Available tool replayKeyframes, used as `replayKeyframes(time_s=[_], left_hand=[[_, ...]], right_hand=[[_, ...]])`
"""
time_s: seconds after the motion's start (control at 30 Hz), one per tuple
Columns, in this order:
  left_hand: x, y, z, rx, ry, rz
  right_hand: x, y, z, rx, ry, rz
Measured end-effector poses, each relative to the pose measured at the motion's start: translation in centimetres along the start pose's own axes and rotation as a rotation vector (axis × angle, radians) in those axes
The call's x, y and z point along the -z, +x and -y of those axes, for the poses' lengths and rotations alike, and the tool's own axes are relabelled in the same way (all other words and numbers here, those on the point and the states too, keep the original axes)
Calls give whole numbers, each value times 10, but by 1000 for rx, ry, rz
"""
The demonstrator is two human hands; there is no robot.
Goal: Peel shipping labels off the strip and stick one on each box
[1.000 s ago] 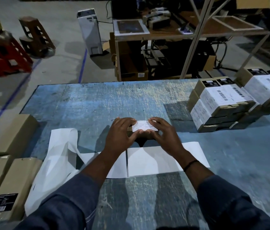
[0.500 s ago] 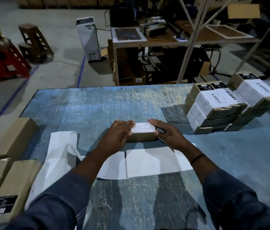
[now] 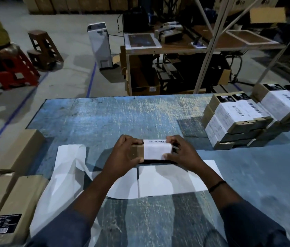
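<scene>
Brown cardboard box (image 3: 136, 152) is sitting lengthwise just beyond the strip (image 3: 167, 182). The left hand (image 3: 123, 157) and right hand (image 3: 181, 154) are gripping its ends. Can't tell if it's touching the surface. White label (image 3: 156, 149) is covering the box's top right of centre, barcode along the far edge. Strip is lying flat, white, with its left end curling up. Labelled boxes (image 3: 238, 118) are sitting stacked well right of the strip. Unlabelled boxes (image 3: 10, 205) are lying left of it.

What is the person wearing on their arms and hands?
The left hand and right hand are bare, ungloved. The left sleeve and right sleeve are dark blue-grey, long, ending at the forearms. A thin black band circles the right wrist.
</scene>
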State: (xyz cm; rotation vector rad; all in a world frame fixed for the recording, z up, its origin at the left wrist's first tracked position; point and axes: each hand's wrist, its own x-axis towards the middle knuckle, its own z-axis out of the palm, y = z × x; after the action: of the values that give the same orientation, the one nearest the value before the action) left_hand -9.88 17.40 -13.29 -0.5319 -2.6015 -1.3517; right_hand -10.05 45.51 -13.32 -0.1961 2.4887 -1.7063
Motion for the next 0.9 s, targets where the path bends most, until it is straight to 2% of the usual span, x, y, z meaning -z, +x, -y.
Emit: replayKeyframes(time_s=[0.1,0.23,0.4,0.47,0.6,0.7,0.9], left_hand=[[2,-8,10,-14,46,57],[-1,0,9,-72,199,82],[-13,20,2,-34,429,250],[-16,24,6,-88,528,282],[-25,15,10,-358,799,132],[-37,-1,4,-464,916,-33],[-44,-17,6,-560,803,-277]], right_hand=[[-1,-13,-4,71,-177,35],[-3,-13,-1,94,-291,75],[-9,1,14,153,-656,121],[-16,6,17,200,-749,125],[-20,10,16,238,-812,83],[-22,7,10,274,-818,59],[-25,3,12,274,-794,29]])
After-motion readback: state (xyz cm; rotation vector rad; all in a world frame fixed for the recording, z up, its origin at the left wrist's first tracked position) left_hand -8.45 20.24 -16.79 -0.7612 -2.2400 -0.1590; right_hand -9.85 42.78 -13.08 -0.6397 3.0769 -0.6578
